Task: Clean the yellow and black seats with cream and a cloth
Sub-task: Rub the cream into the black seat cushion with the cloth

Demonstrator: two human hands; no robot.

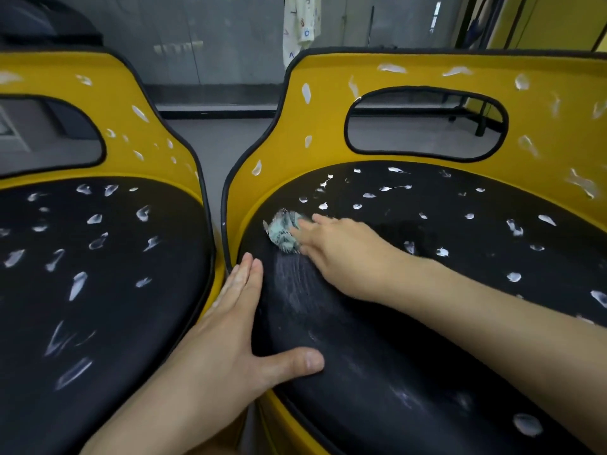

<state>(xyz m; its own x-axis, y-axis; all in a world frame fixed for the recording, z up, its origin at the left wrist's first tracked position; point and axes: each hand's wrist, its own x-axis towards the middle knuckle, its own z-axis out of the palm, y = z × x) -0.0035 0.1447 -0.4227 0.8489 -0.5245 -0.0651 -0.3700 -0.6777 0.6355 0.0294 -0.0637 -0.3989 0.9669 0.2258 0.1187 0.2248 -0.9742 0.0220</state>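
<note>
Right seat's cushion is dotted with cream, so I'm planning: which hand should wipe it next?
Right: the right hand presses the cloth on that black cushion near cream dabs; the left hand lies flat on its edge, empty.

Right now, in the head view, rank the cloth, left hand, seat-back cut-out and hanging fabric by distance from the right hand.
1. cloth, touching the right hand.
2. left hand, flat on the near edge of the right seat.
3. oval cut-out, up in that seat's back.
4. hanging fabric, beyond the seats, upper middle.
</note>
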